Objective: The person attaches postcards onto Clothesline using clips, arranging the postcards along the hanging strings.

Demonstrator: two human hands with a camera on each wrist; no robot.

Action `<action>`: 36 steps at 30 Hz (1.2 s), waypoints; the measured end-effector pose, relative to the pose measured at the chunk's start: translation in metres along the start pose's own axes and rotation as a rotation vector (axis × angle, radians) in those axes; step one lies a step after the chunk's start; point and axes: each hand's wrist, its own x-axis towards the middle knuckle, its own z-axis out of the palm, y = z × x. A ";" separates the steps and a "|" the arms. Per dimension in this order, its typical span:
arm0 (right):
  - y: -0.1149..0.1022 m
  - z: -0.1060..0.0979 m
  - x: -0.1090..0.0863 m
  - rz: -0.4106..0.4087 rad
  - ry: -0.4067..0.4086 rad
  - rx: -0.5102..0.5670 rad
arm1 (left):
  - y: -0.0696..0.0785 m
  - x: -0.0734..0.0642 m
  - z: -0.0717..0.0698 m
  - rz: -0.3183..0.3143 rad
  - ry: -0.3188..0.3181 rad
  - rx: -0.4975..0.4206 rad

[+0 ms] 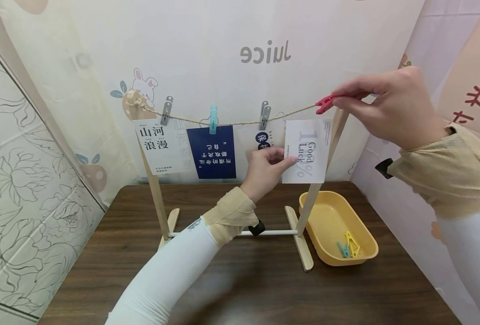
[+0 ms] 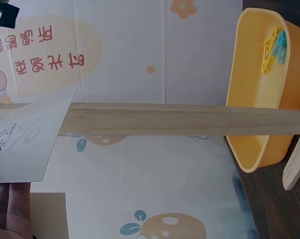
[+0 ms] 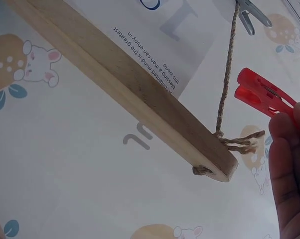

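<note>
My left hand [image 1: 265, 170] pinches a white "Good Luck" card [image 1: 314, 158] by its left edge, just below the twine [image 1: 240, 123]. With thumb and fingers my right hand [image 1: 390, 106] pinches a red clothespin [image 1: 325, 104] near the twine's right end. In the right wrist view the red clothespin [image 3: 262, 93] is apart from the twine [image 3: 227, 84]. Along the twine, a grey clothespin [image 1: 167, 110] holds a white card [image 1: 160, 149], a light blue clothespin [image 1: 213, 119] holds a dark blue card [image 1: 212, 155], and grey clothespins [image 1: 264, 116] hold another card, partly hidden by my left hand.
A wooden stand with posts [image 1: 155, 198] carries the twine above the brown table [image 1: 231, 280]. To the right, a yellow basin [image 1: 325, 207] contains yellow [image 1: 352, 245] and blue [image 1: 343, 249] clothespins. Printed curtains [image 1: 207, 49] hang behind.
</note>
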 end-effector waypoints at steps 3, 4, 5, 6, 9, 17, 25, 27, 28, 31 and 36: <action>-0.001 0.001 0.005 0.015 -0.025 -0.013 | -0.001 0.001 0.002 -0.008 0.012 -0.004; -0.002 0.001 0.007 0.024 -0.037 -0.017 | -0.001 0.002 0.002 -0.007 0.018 -0.003; -0.002 0.001 0.009 0.037 -0.052 -0.017 | -0.001 0.003 0.002 -0.005 0.024 0.000; -0.002 0.002 0.011 0.054 -0.067 -0.020 | -0.002 0.004 0.002 -0.003 0.030 0.003; -0.003 0.003 0.017 0.117 -0.123 -0.039 | -0.002 0.005 0.003 0.001 0.043 0.010; 0.001 0.007 0.031 0.214 -0.226 -0.037 | -0.002 0.006 0.002 0.008 0.044 0.015; 0.003 0.008 0.034 0.263 -0.339 -0.056 | -0.001 0.007 0.003 0.008 0.047 -0.001; 0.003 0.008 0.034 0.256 -0.350 -0.055 | -0.002 0.008 0.003 0.013 0.049 -0.001; 0.004 0.008 0.035 0.252 -0.353 -0.053 | -0.002 0.008 0.003 0.016 0.049 0.000; 0.005 0.009 0.036 0.237 -0.357 -0.054 | -0.003 0.010 0.002 0.019 0.048 0.003; 0.008 0.009 0.038 0.248 -0.389 -0.073 | -0.003 0.011 0.002 0.024 0.038 0.004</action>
